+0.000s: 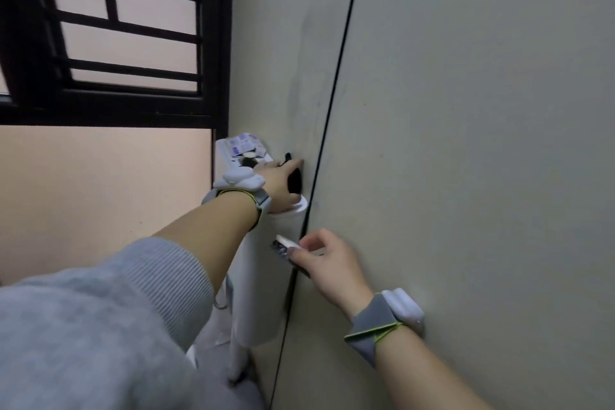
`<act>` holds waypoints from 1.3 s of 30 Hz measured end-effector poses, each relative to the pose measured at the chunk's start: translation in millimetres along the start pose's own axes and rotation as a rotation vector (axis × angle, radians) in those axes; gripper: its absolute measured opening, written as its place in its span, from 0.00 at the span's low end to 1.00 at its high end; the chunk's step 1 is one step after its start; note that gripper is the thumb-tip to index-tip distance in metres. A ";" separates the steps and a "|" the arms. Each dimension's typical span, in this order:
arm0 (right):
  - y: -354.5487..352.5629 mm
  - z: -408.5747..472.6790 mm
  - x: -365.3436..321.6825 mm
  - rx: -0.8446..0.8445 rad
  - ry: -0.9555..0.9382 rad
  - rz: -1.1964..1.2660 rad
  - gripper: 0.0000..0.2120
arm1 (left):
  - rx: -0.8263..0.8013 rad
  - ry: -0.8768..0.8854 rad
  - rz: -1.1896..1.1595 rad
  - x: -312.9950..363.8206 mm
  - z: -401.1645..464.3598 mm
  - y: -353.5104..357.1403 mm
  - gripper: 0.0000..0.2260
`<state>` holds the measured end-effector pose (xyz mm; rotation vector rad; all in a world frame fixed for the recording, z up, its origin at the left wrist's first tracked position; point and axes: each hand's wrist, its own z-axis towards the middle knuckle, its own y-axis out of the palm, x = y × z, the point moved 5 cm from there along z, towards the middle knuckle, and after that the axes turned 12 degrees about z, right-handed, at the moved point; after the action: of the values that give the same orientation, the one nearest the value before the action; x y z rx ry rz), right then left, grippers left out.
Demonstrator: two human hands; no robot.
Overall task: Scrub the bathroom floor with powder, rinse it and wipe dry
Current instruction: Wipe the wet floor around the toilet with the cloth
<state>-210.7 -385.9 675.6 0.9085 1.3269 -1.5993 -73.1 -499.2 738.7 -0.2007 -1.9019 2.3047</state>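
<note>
Right hand around blurred brush; bristles indistinct

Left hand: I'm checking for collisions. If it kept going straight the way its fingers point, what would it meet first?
The left hand reaches over the white appliance, fingers pointing toward the grey wall. A black object sits under the fingers; beyond them, the wall looks like the first contact, though depth is unclear.
</note>
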 end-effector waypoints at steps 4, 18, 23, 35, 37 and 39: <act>3.6 0.4 -1.8 0.003 -0.028 -0.028 0.13 | -0.063 -0.174 0.058 -10.8 1.5 14.0 0.27; 37.7 63.3 -70.3 0.084 -0.201 -0.009 0.10 | 0.212 -0.472 -0.814 -110.5 -117.0 -32.7 0.14; 71.5 110.8 -56.7 0.050 -0.189 -0.411 0.16 | 0.133 -0.526 -0.892 -119.3 -164.9 0.7 0.08; 122.9 -10.7 -86.2 -0.274 -0.479 -0.074 0.14 | 0.093 -0.645 -1.066 -128.6 -248.4 26.8 0.06; 146.2 -48.9 -70.8 -0.418 -0.250 0.121 0.17 | 0.098 -0.653 -1.105 -128.4 -271.0 28.5 0.10; 169.4 -89.3 -52.4 -0.540 -0.015 0.314 0.22 | 0.061 -0.665 -1.110 -131.6 -298.3 34.9 0.13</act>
<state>-32.7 -303.4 645.1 0.7189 1.4247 -0.9372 113.1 -244.7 649.4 1.3918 -1.4629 1.6592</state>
